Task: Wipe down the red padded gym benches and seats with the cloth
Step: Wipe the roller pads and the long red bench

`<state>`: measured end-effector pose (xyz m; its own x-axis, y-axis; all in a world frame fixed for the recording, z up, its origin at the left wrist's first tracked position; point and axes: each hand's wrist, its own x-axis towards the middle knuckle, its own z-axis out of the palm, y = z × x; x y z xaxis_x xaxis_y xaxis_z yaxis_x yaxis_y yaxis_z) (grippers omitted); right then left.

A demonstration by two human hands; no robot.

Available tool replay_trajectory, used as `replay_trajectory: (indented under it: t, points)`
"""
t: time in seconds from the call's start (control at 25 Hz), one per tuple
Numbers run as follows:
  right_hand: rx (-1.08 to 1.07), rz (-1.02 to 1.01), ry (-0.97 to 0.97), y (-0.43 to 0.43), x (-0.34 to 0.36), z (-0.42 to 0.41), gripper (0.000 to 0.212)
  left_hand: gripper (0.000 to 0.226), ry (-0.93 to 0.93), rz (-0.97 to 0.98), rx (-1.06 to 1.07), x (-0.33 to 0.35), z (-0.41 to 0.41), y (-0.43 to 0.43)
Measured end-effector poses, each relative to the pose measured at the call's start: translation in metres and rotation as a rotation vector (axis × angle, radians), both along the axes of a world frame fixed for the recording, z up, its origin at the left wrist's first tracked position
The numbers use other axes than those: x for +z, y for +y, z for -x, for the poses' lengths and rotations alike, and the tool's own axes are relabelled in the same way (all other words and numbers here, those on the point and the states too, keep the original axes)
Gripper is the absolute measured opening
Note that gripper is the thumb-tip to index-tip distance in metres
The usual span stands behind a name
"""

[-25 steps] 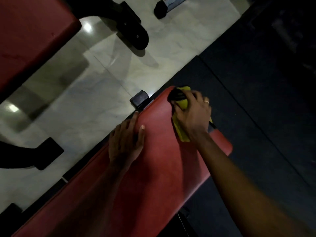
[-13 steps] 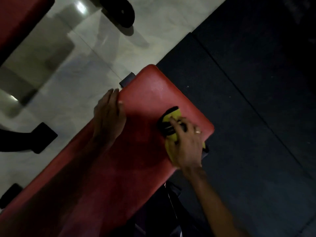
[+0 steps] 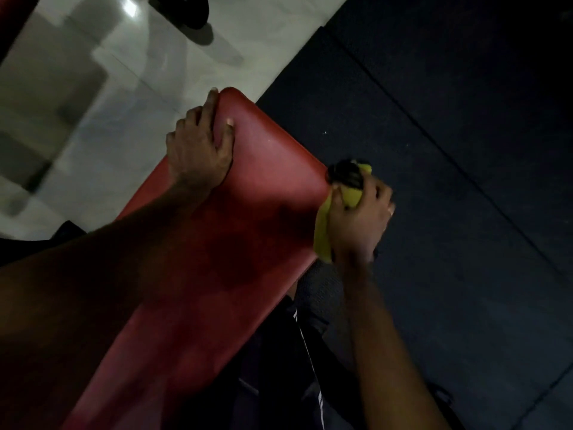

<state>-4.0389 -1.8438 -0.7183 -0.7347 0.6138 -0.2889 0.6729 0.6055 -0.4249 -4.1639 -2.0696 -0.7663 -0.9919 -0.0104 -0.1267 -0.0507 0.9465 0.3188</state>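
while the left hand [image 3: 198, 147] lies spread on the far corner of the red padded bench [image 3: 217, 249], its fingers [image 3: 208, 102] nearly straight and reaching over the rounded end with the thumb pressed on top, it seems to be there as a brace, steadying the pad and carrying some of the person's lean. the right hand [image 3: 356, 218] is at the pad's right-hand edge, its fingers curled round the yellow cloth [image 3: 322, 234], which is bunched in the palm with a flap hanging down against the side of the pad. a dark rounded thing [image 3: 345, 175] sits at the top of that grip, against the cloth; it is too dim to say what it is or whether it belongs to the cloth. holding the cloth wadded rather than flat makes sense for this spot: i judge the hand is working the side and rim of the padding, where a bunched grip wraps the curve better than an open palm would. the top surface nearer the camera looks dull and unevenly shaded, though the poor light makes it impossible to say whether that is damp or shadow. the bench stands across the line where the pale tiled floor [image 3: 124, 97] meets the dark floor mat [image 3: 449, 150], and the black foot of another machine [image 3: 189, 10] shows at the top.
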Motion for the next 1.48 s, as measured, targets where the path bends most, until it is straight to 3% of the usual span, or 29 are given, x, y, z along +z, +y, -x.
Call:
replay_trajectory:
  t: [0.12,0.24,0.4,0.6,0.72,0.92,1.28,1.48]
  points:
    - [0.015,0.042,-0.040,0.020,-0.004,0.029,0.054,0.061,-0.001,0.021,0.003,0.001,0.001,0.001]
    - [0.076,0.069,0.050,-0.002,0.008,-0.033,0.056,0.059,0.017,-0.001,0.018,0.002,0.004,0.005]
    - [0.193,0.156,-0.065,-0.057,0.020,-0.100,0.058,0.058,0.025,0.010,0.051,-0.003,0.001,0.001]
    - [0.139,0.067,-0.046,-0.021,0.009,0.018,0.049,0.059,0.009,0.048,0.021,-0.006,0.005,-0.001]
    - [0.283,0.055,-0.133,-0.023,0.005,0.082,0.051,0.060,0.000,0.014,0.005,-0.004,0.005,-0.007]
    - [0.507,0.105,-0.102,-0.052,-0.006,0.154,0.048,0.062,-0.060,0.018,-0.008,-0.001,0.010,-0.006]
    - [0.462,-0.004,-0.053,-0.068,-0.019,0.147,0.056,0.064,-0.109,-0.056,0.043,-0.001,0.011,-0.008]
    - [0.573,-0.039,-0.260,-0.063,-0.005,0.160,0.052,0.062,-0.194,-0.074,0.004,0.006,0.010,-0.010]
